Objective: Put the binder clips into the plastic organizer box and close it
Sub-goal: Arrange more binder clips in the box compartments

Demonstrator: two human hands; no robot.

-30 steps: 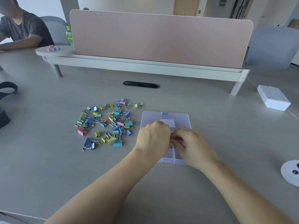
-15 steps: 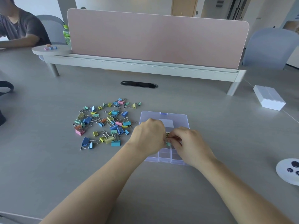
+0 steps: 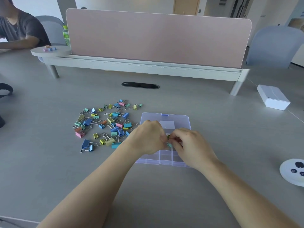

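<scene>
Both hands meet over the open plastic organizer box, pinching small clips between their fingertips.

The plastic organizer box [image 3: 164,160] lies on the grey table [image 3: 49,170] with its clear lid [image 3: 181,118] folded back flat toward 12 o'clock and its divided compartments on the near side. Above it, the left hand [image 3: 148,137] and the right hand [image 3: 192,148] are both curled, their fingertips touching around the small clips [image 3: 169,144], one teal and one yellow-green. I cannot tell which hand grips which. The loose binder clips [image 3: 107,125], in blue, teal, yellow, pink and orange, lie in a scattered pile at 9 o'clock of the box, the nearest ones just beside its left edge. A white carton [image 3: 273,99] sits well apart at 2 o'clock, a round white device [image 3: 292,171] at 3 o'clock, and a pink divider screen [image 3: 156,37] stands at 12 o'clock.
</scene>
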